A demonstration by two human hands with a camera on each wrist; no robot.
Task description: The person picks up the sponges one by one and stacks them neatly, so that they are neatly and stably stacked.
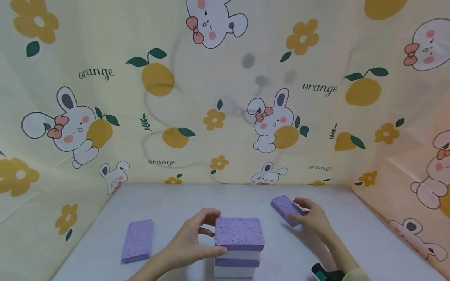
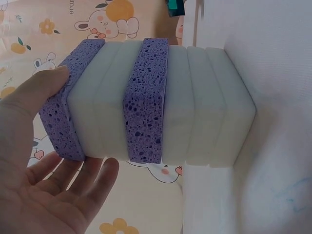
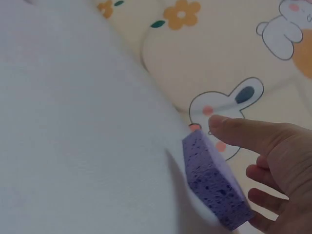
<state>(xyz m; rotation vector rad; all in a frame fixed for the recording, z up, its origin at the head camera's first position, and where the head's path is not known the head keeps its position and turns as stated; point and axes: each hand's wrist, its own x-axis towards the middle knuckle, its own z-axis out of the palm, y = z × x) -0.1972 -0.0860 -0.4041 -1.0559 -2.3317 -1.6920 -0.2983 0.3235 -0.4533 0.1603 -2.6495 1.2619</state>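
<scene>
A stack of sponge blocks stands at the front centre, with a speckled purple sponge (image 1: 240, 231) on top. In the left wrist view, white blocks (image 2: 209, 97) and another purple sponge (image 2: 146, 102) lie beneath it. My left hand (image 1: 198, 240) holds the top sponge, thumb against its near edge and fingers around the far side. At the right, my right hand (image 1: 314, 216) spans a separate purple sponge (image 1: 284, 207), thumb near one side and fingers by the other. The right wrist view shows a gap between thumb and this purple sponge (image 3: 214, 180).
Another purple sponge (image 1: 138, 240) lies flat on the white table (image 1: 197, 199), left of the stack. A patterned cloth (image 1: 225, 156) with rabbits and oranges rises behind the table and along both sides. A dark strap device (image 1: 327, 273) sits on the right wrist.
</scene>
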